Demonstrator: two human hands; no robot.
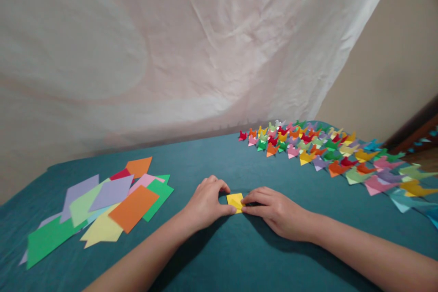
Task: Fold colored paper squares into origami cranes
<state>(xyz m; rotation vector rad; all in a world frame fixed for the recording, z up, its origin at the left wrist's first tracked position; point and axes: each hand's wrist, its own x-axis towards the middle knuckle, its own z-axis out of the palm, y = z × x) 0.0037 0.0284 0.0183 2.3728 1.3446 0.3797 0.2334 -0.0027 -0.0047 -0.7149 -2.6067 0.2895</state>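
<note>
A small folded square of yellow paper lies on the teal tablecloth between my two hands. My left hand holds its left side, the thumb pressed on the lower edge and the index finger curled by the upper left corner. From the other side, my right hand pinches the right edge with thumb and fingertips. A crease or flap line shows across the paper's face. The undersides of the fingertips are hidden.
Loose sheets of coloured paper lie overlapping at the left. Many folded paper birds stand in rows at the right, reaching the table's far edge. A pale cloth hangs behind the teal table.
</note>
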